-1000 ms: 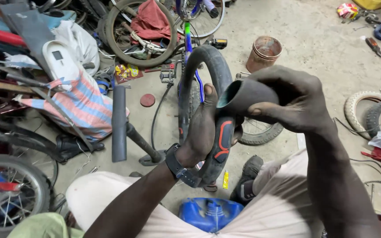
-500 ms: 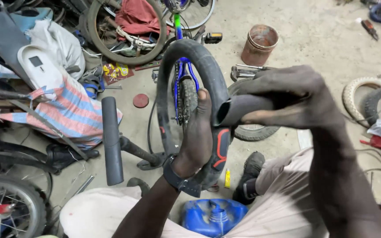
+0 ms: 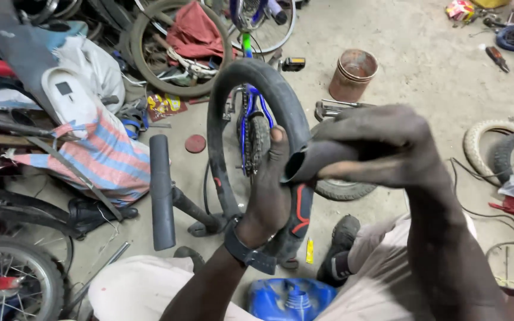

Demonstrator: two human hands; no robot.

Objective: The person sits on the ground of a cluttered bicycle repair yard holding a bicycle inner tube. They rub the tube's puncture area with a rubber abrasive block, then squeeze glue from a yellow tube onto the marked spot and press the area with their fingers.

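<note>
A black rubber inner tube arcs up in a loop in front of me. My right hand is wrapped around one cut end of the tube, whose open mouth faces left. My left hand, with a dark strap on the wrist, presses its palm and thumb against the tube just beside that open end. A red-marked stretch of the tube hangs below the hands.
A small blue bicycle stands behind the loop. A black foam-covered bar on a stand is to the left, a striped bag beyond it. A rusty can sits on the concrete floor; tyres lie right. A blue container rests between my knees.
The view has shifted and the tube loop has risen higher. My left hand has slid up the tube toward the open end in my right hand.
</note>
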